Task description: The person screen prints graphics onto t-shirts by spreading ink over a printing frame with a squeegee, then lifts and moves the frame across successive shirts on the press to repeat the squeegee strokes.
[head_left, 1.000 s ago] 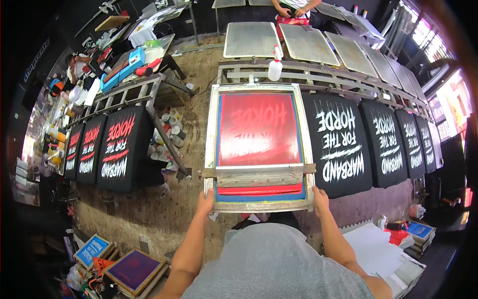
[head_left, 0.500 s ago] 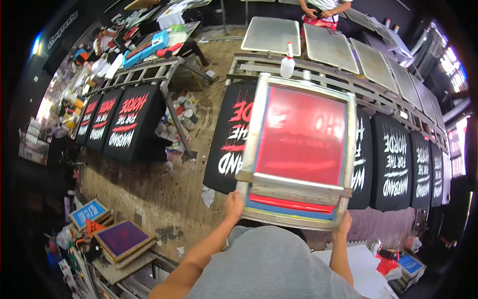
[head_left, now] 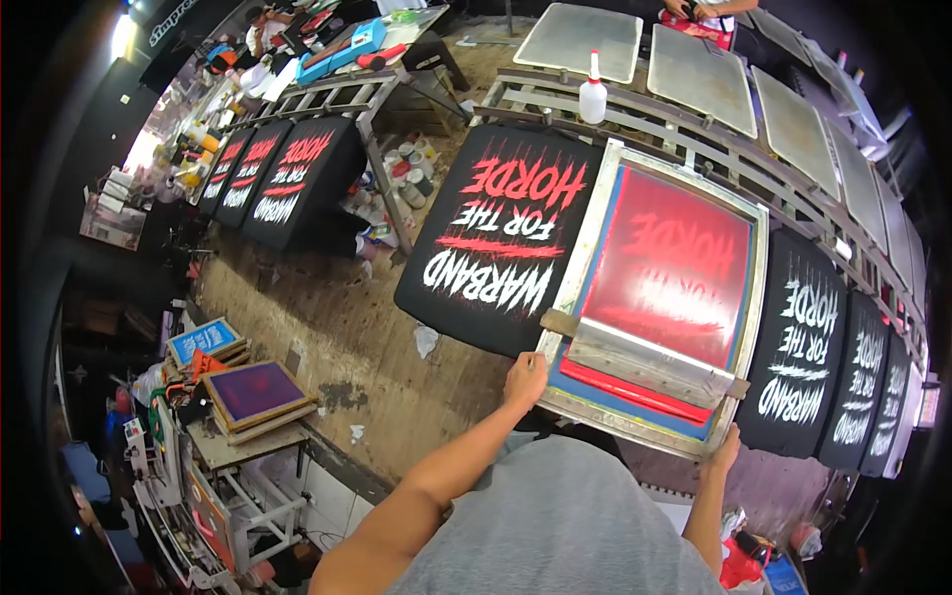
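Observation:
A framed printing screen (head_left: 674, 258) with red ink lies over a place in the row of black shirts. Across its lower part rests a wide squeegee (head_left: 650, 365), its wooden ends over the frame's sides. My left hand (head_left: 528, 379) grips the frame's lower left corner, and my right hand (head_left: 726, 448) grips the lower right corner. To the left, a black shirt (head_left: 501, 233) bears red and white lettering. On the right, another black shirt (head_left: 798, 342) carries white lettering only. Whatever is under the screen is hidden.
A white spray bottle (head_left: 593, 94) stands on the rail behind the screen. Bare platens (head_left: 699, 77) line the far side, where another person (head_left: 709, 12) stands. Printed shirts (head_left: 297, 178) hang over a rack at left. Stacked screens (head_left: 256, 392) lie at lower left.
The screen has moved rightward along the row in my hands, uncovering the shirt with red and white lettering. The view has turned and tilted, and the squeegee has stayed on the screen.

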The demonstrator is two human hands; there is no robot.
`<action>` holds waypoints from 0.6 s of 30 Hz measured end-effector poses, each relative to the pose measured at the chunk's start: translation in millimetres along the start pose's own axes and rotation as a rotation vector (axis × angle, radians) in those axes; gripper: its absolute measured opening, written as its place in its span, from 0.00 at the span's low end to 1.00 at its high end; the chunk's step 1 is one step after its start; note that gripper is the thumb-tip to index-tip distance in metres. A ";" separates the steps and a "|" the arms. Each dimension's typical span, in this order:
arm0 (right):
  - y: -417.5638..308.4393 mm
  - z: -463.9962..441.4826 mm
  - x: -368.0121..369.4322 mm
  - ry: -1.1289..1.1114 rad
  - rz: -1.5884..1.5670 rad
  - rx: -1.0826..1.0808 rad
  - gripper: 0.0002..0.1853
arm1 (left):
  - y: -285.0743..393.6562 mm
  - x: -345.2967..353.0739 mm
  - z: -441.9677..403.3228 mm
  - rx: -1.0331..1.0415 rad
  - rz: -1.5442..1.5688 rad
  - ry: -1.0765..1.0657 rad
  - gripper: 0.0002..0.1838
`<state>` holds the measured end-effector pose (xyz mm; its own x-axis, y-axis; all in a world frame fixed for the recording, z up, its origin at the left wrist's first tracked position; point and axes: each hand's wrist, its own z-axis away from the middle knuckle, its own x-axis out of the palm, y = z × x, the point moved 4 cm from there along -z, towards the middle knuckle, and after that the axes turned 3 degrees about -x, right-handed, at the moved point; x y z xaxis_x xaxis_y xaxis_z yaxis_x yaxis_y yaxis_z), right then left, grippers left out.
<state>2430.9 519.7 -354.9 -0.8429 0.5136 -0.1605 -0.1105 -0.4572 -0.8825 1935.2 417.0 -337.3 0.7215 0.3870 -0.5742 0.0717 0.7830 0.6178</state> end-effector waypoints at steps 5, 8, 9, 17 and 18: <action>1.3 -18.2 -6.2 -0.083 -0.028 0.039 0.23 | 2.3 11.1 3.0 -0.001 -0.011 -0.010 0.29; -0.5 -16.6 -8.5 -0.074 -0.021 0.033 0.23 | 3.3 13.4 6.9 0.014 -0.010 -0.013 0.29; -2.1 -16.1 -8.0 -0.050 -0.012 0.016 0.23 | 5.6 12.7 7.2 0.029 -0.001 -0.012 0.28; -2.8 -26.5 -19.1 -0.017 0.030 -0.012 0.18 | 8.4 17.9 4.0 0.009 0.049 -0.126 0.28; -2.9 -28.5 -17.8 -0.010 0.048 -0.007 0.19 | 11.1 18.2 1.7 0.012 0.056 -0.149 0.28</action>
<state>2461.2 532.5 -362.1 -0.8524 0.4836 -0.1987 -0.0659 -0.4763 -0.8768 1950.3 431.9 -340.0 0.8188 0.3524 -0.4531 0.0363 0.7560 0.6536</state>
